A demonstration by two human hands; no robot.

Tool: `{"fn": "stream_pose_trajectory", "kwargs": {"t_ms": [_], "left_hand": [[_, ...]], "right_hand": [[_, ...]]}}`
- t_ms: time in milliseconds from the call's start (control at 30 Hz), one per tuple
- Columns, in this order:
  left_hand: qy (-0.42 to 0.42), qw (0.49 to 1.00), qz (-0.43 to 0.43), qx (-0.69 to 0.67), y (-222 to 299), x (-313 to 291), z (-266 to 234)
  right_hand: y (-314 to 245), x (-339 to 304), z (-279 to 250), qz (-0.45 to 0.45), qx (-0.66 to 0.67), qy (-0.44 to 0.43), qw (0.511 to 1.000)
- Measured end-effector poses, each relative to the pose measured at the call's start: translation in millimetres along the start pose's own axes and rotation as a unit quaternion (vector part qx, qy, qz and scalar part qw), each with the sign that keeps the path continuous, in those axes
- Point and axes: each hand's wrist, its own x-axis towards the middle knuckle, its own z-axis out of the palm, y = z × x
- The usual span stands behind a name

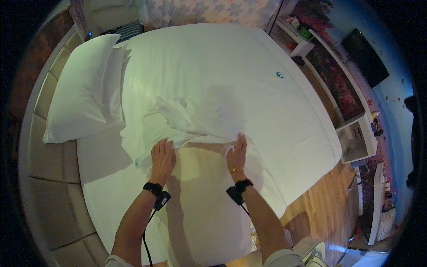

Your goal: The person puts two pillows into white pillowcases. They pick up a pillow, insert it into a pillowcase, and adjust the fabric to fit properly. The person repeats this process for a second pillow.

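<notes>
Both my hands are at the edge of a rumpled white pillowcase [195, 122] in the middle of the bed. My left hand [163, 156] has its fingers closed over the edge's left side. On the right side, my right hand [236, 153] pinches the same edge, its fingers pointing away from me. Between my forearms lies a smooth cream pillow [209, 204], its far end against the pillowcase's opening. A shadowed gap shows along that opening. How far the pillow reaches inside is hidden by the cloth.
A plump white pillow [82, 89] leans by the padded headboard [42, 202] at left. White sheeting [275, 120] covers the bed. White shelves [358, 144] and a wall-mounted television [365, 58] stand right, beyond wooden flooring [316, 207]. A patterned curtain [200, 13] hangs at the far side.
</notes>
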Motion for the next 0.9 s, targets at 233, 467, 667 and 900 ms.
{"fn": "stream_pose_trajectory", "kwargs": {"t_ms": [233,467,667,900], "left_hand": [[-0.048,0.998,0.027,-0.039,4.6,33.3,26.6],[-0.187,0.965,0.129,-0.130,10.9,-1.9,-15.6],[-0.223,0.950,0.129,-0.179,11.7,-33.3,-43.8],[-0.121,0.985,0.050,-0.115,-7.9,-45.4,-22.0]], "right_hand": [[29.6,81.5,25.2,-0.032,-0.104,-0.210,0.972],[-3.3,173.1,-9.9,-0.006,0.078,-0.192,0.978],[-42.8,234.3,-52.1,-0.096,0.629,-0.113,0.763],[6.3,79.0,-7.8,-0.380,-0.139,-0.264,0.876]]}}
